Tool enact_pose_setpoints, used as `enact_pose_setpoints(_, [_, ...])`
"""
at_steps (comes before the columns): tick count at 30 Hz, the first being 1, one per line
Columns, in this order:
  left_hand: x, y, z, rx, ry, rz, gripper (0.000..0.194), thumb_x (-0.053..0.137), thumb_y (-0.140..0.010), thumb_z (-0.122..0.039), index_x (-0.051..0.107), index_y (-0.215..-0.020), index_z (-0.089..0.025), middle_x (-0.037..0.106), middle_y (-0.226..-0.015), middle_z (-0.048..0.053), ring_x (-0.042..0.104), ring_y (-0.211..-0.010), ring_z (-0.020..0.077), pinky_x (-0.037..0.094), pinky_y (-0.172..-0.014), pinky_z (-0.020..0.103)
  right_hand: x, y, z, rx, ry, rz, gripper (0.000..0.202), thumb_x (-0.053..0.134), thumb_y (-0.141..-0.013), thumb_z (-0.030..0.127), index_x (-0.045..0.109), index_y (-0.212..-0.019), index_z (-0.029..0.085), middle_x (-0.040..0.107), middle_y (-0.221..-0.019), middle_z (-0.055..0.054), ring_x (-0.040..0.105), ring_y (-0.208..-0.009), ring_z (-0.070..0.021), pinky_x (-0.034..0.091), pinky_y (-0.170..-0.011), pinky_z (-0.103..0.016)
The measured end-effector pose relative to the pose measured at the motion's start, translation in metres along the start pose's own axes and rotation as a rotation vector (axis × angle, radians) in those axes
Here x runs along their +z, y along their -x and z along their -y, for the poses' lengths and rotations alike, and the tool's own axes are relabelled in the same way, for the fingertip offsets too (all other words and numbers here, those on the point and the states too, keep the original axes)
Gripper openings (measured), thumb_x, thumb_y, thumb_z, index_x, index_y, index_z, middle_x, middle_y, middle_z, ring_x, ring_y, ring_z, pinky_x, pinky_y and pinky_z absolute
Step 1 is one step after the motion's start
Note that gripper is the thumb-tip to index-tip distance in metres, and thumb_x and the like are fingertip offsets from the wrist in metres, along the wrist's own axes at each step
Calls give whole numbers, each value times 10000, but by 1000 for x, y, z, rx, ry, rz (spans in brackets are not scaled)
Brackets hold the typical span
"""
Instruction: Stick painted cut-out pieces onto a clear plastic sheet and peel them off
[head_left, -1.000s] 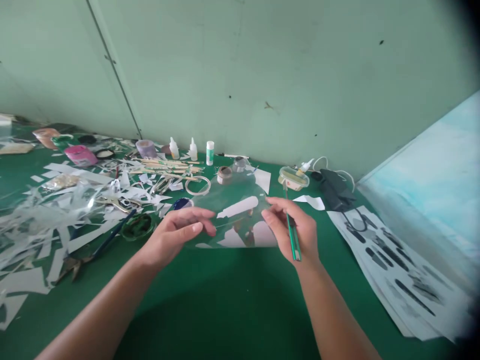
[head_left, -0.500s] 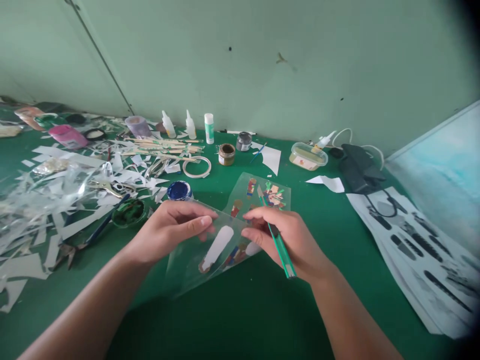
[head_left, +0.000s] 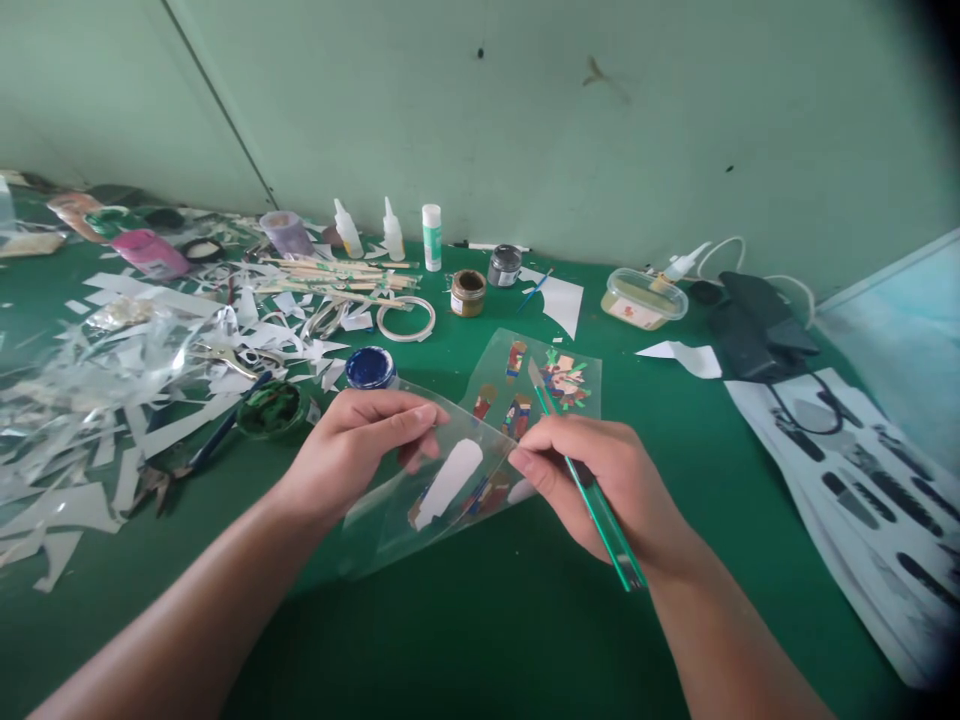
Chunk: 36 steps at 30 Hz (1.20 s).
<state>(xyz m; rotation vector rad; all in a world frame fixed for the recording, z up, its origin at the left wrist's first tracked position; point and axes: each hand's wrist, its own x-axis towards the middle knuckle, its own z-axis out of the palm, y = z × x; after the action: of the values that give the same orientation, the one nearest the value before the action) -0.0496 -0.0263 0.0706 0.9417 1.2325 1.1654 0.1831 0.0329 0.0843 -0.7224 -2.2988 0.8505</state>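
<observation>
My left hand [head_left: 356,450] pinches the upper edge of a clear plastic sheet [head_left: 382,545], held tilted above the green table. On that sheet is a long white shape [head_left: 454,480] with a brown and blue edge at its lower end. My right hand [head_left: 600,475] pinches the sheet's right corner between thumb and forefinger. A green craft knife [head_left: 611,535] is also in my right hand, lying across the palm with its blade pointing up and away. Beyond and partly under it lies another clear sheet [head_left: 491,358] bearing coloured figure pieces [head_left: 517,415] and a pile of small cut scraps [head_left: 568,380].
Paint jars in blue [head_left: 370,367], dark green [head_left: 270,408] and brown [head_left: 468,294] stand nearby. Pliers [head_left: 161,485] and white scraps [head_left: 165,350] cover the left side. A glue stick [head_left: 432,238], plastic tub [head_left: 643,300] and printed sheets [head_left: 825,540] lie around.
The camera view has shifted slightly, so the table things appear farther right and higher. Both hands keep hold of the sheet, and the right thumb and forefinger are now closed at its corner.
</observation>
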Motion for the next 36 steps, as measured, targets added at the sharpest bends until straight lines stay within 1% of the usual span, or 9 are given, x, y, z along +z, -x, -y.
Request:
enact_pose_setpoints(6, [-1,0,2,5,-20,0,262,687,-849,-316,719,-644,-156,638,-632,18,473,-501,81,328,-472,230,2,1,-2,-41,23,-31,181,585,-937,206,566,-757,194,599,-642,25,499,-590,-98,392,-592,-252])
enact_pose_setpoints(12, [1,0,3,-34,29,-29,207,709,-825,-317,740,-695,-159,642,-633,17,480,-494,87,328,-452,223,2,1,-1,-68,47,-49,163,574,-941,195,572,-778,202,614,-657,17,500,-597,-112,402,-591,-270])
enact_pose_setpoints(16, [4,1,3,-44,67,-37,201,705,-823,-306,735,-694,-155,638,-630,18,474,-488,85,335,-441,215,2,3,-2,-85,54,-56,158,580,-935,185,563,-779,208,610,-660,19,496,-600,-114,405,-591,-271])
enact_pose_setpoints(22, [8,1,0,-73,85,-45,278,701,-813,-319,671,-599,-144,617,-597,26,454,-454,83,338,-421,218,4,3,-4,-112,79,-61,139,577,-923,150,561,-799,211,621,-685,14,485,-617,-118,404,-603,-270])
enact_pose_setpoints(28, [9,1,2,-88,104,-58,212,719,-806,-320,729,-688,-144,610,-570,17,459,-449,81,332,-421,210,3,4,-6,-133,91,-58,127,578,-909,118,562,-818,204,617,-695,8,478,-631,-119,406,-617,-272])
enact_pose_setpoints(31, [9,1,4,-92,103,-59,217,710,-815,-319,728,-689,-143,611,-575,19,460,-452,84,330,-419,210,3,5,-6,-136,103,-63,123,577,-913,128,568,-819,206,617,-701,5,477,-632,-120,407,-612,-274])
enact_pose_setpoints(33, [7,2,3,-66,72,-38,254,695,-833,-327,709,-657,-144,607,-581,20,461,-460,86,341,-427,213,3,4,-6,-133,114,-67,124,576,-920,143,571,-816,211,605,-685,9,484,-627,-122,409,-604,-276])
enact_pose_setpoints(36, [0,3,-2,64,-83,9,288,669,-868,-358,717,-671,-154,653,-659,38,505,-517,105,407,-480,230,2,3,-5,-147,129,-98,124,592,-927,176,584,-812,221,587,-642,25,498,-586,-118,418,-584,-276])
